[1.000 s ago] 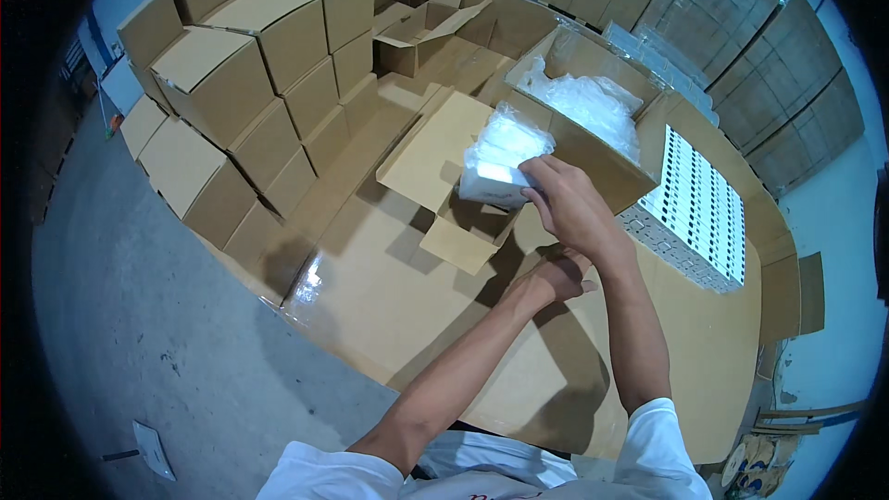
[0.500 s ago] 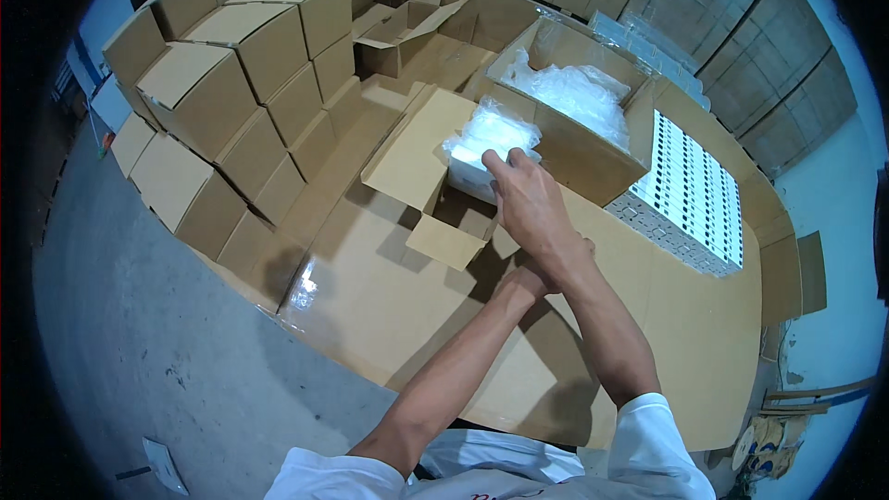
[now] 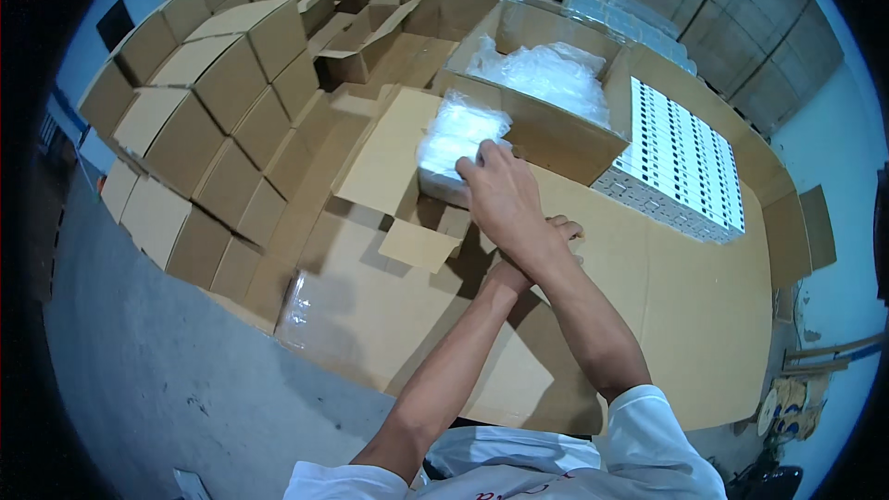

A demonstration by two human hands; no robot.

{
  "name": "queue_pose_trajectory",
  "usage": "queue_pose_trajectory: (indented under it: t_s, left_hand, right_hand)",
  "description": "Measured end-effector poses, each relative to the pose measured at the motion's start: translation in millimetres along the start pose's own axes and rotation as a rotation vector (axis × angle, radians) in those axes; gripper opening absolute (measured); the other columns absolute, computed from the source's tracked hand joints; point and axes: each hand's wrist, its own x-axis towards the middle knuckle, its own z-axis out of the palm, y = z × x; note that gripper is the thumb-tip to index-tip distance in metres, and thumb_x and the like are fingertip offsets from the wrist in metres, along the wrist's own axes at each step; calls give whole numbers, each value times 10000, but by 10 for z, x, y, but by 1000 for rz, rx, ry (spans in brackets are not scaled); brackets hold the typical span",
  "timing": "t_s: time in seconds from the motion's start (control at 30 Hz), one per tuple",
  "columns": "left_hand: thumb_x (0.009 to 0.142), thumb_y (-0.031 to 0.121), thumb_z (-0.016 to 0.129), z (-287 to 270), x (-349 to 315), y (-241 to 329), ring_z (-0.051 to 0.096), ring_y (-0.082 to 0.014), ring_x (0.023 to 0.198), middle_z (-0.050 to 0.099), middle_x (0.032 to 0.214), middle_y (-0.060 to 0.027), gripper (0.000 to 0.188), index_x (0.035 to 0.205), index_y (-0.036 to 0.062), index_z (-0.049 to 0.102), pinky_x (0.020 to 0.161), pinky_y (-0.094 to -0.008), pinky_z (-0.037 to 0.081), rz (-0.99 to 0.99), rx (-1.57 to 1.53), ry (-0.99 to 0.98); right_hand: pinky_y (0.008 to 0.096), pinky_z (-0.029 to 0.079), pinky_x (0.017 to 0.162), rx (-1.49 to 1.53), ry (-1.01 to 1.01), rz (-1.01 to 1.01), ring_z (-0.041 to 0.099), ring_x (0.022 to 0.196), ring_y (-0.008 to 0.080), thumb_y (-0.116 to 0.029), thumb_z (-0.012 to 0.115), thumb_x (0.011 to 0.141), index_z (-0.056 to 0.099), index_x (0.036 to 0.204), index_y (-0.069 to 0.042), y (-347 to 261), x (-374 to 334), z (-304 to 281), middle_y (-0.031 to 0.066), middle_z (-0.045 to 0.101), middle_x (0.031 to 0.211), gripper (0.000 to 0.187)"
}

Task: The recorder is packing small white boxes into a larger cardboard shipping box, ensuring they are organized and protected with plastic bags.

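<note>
A small open carton [image 3: 381, 156] stands in front of me with its flaps spread. Inside it sits a white bundle in clear bubble wrap [image 3: 456, 136], sticking up above the rim. My right hand [image 3: 503, 193] reaches over from the right, its bent thumb and fingers closed at the bundle's right edge. Under the right wrist my forearms cross. My left hand [image 3: 561, 228] comes out beyond it, right of the carton, with its visible fingers curled. The right wrist hides most of that hand and whatever it may hold.
Behind the carton stands a larger box [image 3: 546, 143] filled with clear plastic wrap [image 3: 554, 76]. To its right lies a block of white pieces with dark squares [image 3: 683, 167]. Stacked brown cartons [image 3: 231, 83] rise at left. Everything rests on a cardboard-covered surface [image 3: 690, 315].
The view has shifted, so the scene sits further left. My right hand stays at the wrapped bundle. More of my left hand's curled fingers now shows past the right wrist.
</note>
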Motion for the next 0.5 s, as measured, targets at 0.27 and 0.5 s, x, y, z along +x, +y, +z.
queue_pose_trajectory:
  t_s: [0.27, 0.5]
  left_hand:
    - [847, 261, 750, 251, 415, 18, 589, -255, 1052, 594, 1164, -115, 473, 1233, 45, 582, 954, -397, 468, -20, 104, 23]
    - [863, 223, 727, 676, 894, 178, 571, -295, 1165, 599, 1255, -146, 417, 1217, 43, 601, 1023, -402, 437, 9, -200, 157]
  right_hand:
    - [502, 459, 928, 14, -168, 9, 499, 1218, 380, -383, 652, 903, 561, 1316, -82, 289, -326, -517, 207, 469, 1382, 519]
    - [503, 423, 1045, 237, -97, 108, 479, 1268, 421, -361, 648, 920, 442, 1432, -80, 1376, -850, -1429, 230, 432, 1430, 619]
